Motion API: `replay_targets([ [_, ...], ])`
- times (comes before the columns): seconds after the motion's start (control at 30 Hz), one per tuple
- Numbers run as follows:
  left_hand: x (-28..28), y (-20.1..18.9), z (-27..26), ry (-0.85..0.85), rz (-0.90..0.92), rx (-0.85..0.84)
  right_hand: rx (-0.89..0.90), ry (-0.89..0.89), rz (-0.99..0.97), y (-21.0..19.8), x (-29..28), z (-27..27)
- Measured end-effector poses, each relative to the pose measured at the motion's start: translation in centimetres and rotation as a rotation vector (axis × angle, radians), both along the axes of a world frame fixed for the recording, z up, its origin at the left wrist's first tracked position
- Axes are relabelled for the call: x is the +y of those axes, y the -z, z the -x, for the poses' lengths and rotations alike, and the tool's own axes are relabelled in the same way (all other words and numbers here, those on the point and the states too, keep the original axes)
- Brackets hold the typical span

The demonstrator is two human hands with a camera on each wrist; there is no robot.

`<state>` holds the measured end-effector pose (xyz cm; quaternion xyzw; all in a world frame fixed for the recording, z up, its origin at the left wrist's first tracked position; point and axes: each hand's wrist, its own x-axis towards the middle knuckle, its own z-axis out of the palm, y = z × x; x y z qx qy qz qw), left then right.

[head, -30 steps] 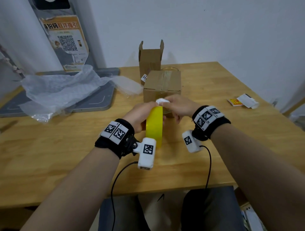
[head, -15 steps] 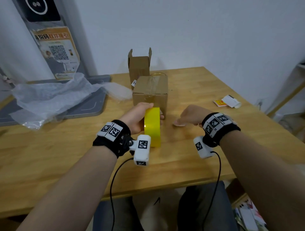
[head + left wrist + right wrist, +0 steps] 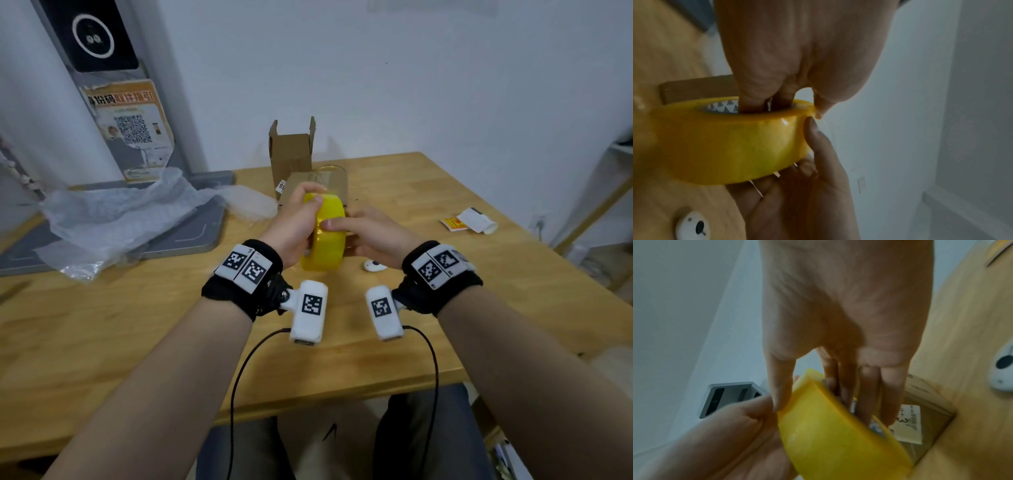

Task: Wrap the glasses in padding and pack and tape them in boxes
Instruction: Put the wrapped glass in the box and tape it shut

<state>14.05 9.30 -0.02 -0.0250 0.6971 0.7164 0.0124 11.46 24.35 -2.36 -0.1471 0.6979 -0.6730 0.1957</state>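
A yellow tape roll (image 3: 325, 240) is held upright above the table, in front of the closed cardboard box (image 3: 337, 178). My left hand (image 3: 291, 222) grips it from the left, fingers hooked into the core (image 3: 719, 107). My right hand (image 3: 363, 233) pinches it from the right, thumb (image 3: 813, 134) on the outer face and fingers along the roll's right side (image 3: 863, 394). An open, empty-looking box (image 3: 291, 154) stands behind. A glass rim (image 3: 330, 168) shows just past the closed box. Crumpled bubble wrap (image 3: 120, 212) lies at the left.
A small white cutter (image 3: 374, 265) lies on the wooden table (image 3: 137, 342) under my right wrist. A grey stand base (image 3: 191, 236) sits under the wrap. A small packet and a white wrapper (image 3: 469, 221) lie at the right, near the table's right edge.
My right hand set the white cutter down on the table and came back onto the roll. My left hand lifted the roll up toward the closed box. The head view tilted upward.
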Motion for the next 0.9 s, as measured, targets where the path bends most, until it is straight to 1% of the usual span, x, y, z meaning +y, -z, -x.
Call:
replay_targets([
  [0.1, -0.1, -0.6, 0.1, -0.019, 0.162, 0.075, -0.004, 0.016, 0.118, 0.5, -0.3, -0.4],
  [0.2, -1.0, -1.0, 0.8, -0.134, 0.376, 0.169, 0.027, 0.047, 0.195, 0.2, -0.5, -0.6],
  [0.27, -1.6, -1.1, 1.3, -0.210, 0.478, 0.216, 0.061, 0.071, 0.188, 0.0, -0.5, -0.4],
  [0.33, -1.7, -1.4, 1.5, -0.191, 0.475, 0.287, 0.076, 0.081, 0.170, -0.4, -0.6, -0.4],
  [0.4, -1.3, -1.8, 1.6, -0.088, 0.486, 0.330, 0.064, 0.077, 0.171, -0.6, -0.4, -0.2],
  [0.43, -1.2, -2.0, 1.8, -0.063, 0.493, 0.347, 0.060, 0.078, 0.171, -0.6, -0.2, -0.1],
  [0.53, -0.7, -2.8, 2.8, -0.096, 0.448, 0.416, 0.083, 0.086, 0.130, -0.7, 0.0, 0.2],
  [0.6, -0.3, -3.3, 3.7, -0.109, 0.453, 0.446, 0.107, 0.088, 0.084, -0.7, 0.0, 0.3],
  [0.77, -0.9, -3.9, 4.9, -0.071, 0.567, 0.465, 0.113, 0.152, 0.105, -0.6, 0.4, 0.2],
  [0.9, -1.7, -4.2, 5.0, -0.062, 0.624, 0.433, 0.120, 0.142, 0.084, -0.7, 0.8, 0.1],
])
